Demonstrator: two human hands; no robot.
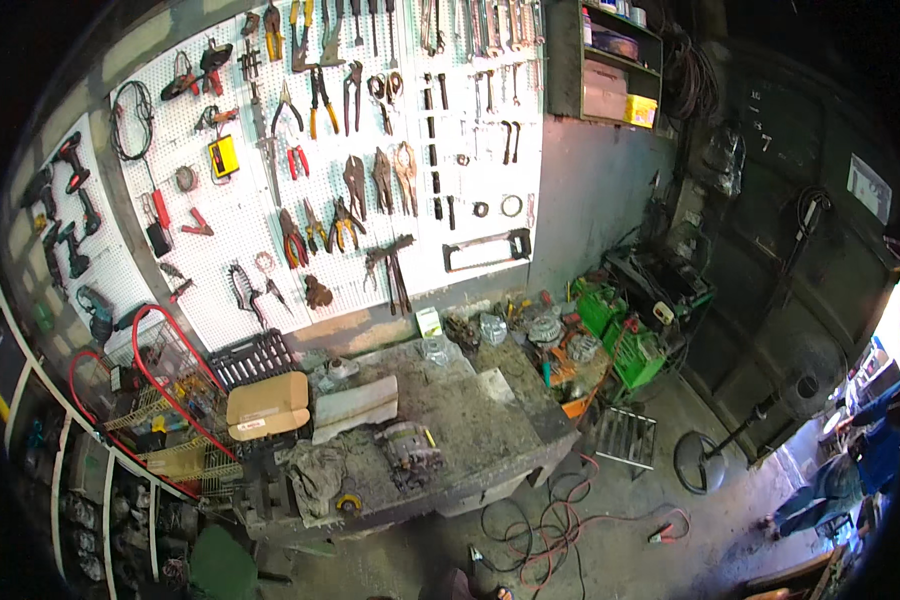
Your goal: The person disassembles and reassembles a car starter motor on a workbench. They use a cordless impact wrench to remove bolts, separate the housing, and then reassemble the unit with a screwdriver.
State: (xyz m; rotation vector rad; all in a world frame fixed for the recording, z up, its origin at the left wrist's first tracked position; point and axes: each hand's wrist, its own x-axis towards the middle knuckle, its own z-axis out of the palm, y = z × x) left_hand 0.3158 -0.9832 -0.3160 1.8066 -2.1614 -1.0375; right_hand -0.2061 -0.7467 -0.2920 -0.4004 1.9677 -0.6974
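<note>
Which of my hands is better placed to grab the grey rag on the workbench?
Left, probably: the crumpled rag lies left of the view's centre and left of the metal machine part. Neither hand is in view, so this rests on the rag's position alone.

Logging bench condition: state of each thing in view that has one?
Socket case, open, sockets showing
Cloth, crumpled on the bench
Metal motor-like unit, resting on the bench, not held
Cardboard box, open or shut unclear
Hacksaw, hung up
Red and black cables, loosely looped on the floor
Fan, upright, running or not unclear
</note>
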